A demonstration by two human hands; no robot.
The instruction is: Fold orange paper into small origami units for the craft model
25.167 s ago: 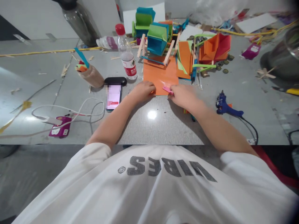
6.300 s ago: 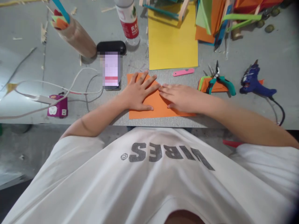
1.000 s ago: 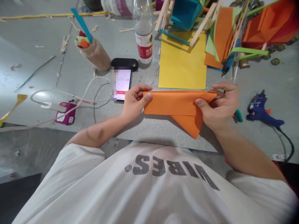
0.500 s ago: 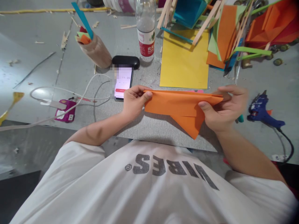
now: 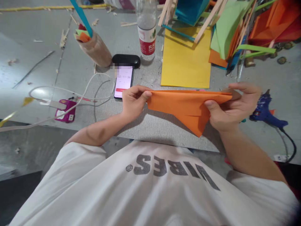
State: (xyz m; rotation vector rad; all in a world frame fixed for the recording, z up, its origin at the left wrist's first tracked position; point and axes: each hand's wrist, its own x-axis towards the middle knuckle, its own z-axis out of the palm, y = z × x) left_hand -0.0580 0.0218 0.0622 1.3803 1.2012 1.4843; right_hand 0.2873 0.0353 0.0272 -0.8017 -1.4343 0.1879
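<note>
A folded orange paper (image 5: pixel 178 105) is held up between my two hands above the near edge of the grey table (image 5: pixel 162 125), with a pointed flap hanging down at its right part. My left hand (image 5: pixel 135 102) pinches its upper left corner between thumb and fingers. At the right end, my right hand (image 5: pixel 231 108) grips the paper, thumb on the near face and fingers behind, slightly blurred. Just beyond the paper lies a yellow sheet stack (image 5: pixel 185 59).
A phone (image 5: pixel 123 80), black case (image 5: pixel 126 60), plastic bottle (image 5: pixel 147 34) and paper-filled holder (image 5: pixel 95 50) stand or lie beyond my left hand. A blue glue gun (image 5: pixel 268 111) is at right, a purple adapter (image 5: pixel 66 110) with white cable at left. Coloured papers (image 5: pixel 229 28) crowd the back right.
My right hand has shifted a little to the right, and the orange paper's right end and hanging flap have moved with it. My left hand keeps its pinch.
</note>
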